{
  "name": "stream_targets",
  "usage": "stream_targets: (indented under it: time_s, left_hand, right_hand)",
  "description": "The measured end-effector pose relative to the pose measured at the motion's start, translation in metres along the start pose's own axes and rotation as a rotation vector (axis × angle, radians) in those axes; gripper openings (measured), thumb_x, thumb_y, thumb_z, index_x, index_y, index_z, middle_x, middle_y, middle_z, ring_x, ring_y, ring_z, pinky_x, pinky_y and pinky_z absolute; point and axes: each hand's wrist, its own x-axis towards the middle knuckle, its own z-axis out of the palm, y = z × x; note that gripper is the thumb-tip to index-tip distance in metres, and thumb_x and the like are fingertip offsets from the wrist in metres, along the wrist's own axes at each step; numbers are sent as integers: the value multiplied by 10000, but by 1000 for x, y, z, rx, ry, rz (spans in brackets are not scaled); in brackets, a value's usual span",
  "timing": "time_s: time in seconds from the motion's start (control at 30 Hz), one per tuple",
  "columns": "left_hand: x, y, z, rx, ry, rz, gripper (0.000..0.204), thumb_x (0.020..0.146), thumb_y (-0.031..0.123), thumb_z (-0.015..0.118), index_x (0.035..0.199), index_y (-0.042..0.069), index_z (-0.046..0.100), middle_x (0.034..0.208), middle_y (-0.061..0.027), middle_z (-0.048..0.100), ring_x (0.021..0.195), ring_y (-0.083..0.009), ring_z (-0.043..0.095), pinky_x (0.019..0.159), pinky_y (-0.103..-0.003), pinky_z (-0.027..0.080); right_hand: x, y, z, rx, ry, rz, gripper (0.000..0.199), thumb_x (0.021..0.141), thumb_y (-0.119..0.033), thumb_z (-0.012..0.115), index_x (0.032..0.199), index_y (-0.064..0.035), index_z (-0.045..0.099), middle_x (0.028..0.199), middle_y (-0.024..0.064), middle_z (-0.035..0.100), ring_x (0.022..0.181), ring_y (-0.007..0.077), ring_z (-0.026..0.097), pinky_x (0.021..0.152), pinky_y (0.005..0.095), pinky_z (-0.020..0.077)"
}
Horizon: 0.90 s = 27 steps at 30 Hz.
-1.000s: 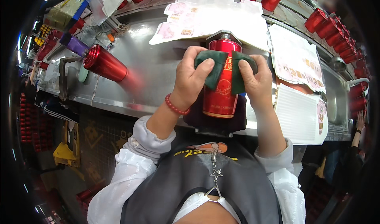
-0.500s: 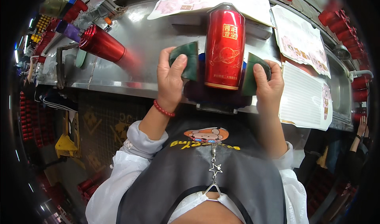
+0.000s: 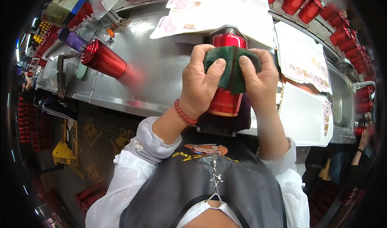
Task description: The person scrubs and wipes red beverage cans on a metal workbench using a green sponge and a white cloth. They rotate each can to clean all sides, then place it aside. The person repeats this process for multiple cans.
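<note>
The left hand (image 3: 200, 71) and the right hand (image 3: 260, 72) pinch a dark green, thin left pad (image 3: 224, 75) and a matching right pad (image 3: 238, 82), thumbs in front and other fingers curled behind, probably to press them evenly on the glossy red, cylindrical bottle (image 3: 223, 104) beneath the fingers. Bodyward of the fingers, a dark purple, soft cloth (image 3: 245, 116) likely cushions it; beyond them, a grey, angular bracket (image 3: 219, 30) at its far end seemingly steadies it.

White sleeves (image 3: 133, 175), a dark cartoon-print apron (image 3: 169, 191) and a red beaded bracelet (image 3: 182, 113) are worn.
</note>
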Motion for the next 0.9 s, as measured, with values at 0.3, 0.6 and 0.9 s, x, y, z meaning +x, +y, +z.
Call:
stream_targets:
  time_s: [0.3, 0.6, 0.9]
  left_hand:
    - [-23, -31, -16, -498, 50, -276, 239, 1061, 185, 554, 1229, 18, 518, 1047, -17, 636, 892, -49, 605, 785, -224, 538]
    - [-30, -19, -32, -669, 1, -333, 277, 1046, 157, 557, 1278, 10, 522, 1095, -55, 661, 928, -117, 671, 817, -256, 572]
    - [-25, 26, -65, 718, -415, 754, 275, 780, 32, 759, 1041, 117, 745, 1021, -28, 699, 935, -232, 588, 845, -355, 492]
  right_hand:
    - [-36, 64, -19, 482, 3, 256, 238, 1024, -183, 661, 1157, -4, 579, 992, 1, 639, 877, 46, 555, 812, 201, 476]
    - [-39, 32, -23, 369, -6, 159, 204, 1004, -162, 678, 1117, -8, 607, 938, 28, 671, 804, 81, 617, 717, 229, 525]
    - [-41, -13, -45, -624, -359, -845, 195, 764, -98, 768, 944, -138, 705, 846, 0, 600, 736, 193, 558, 754, 364, 366]
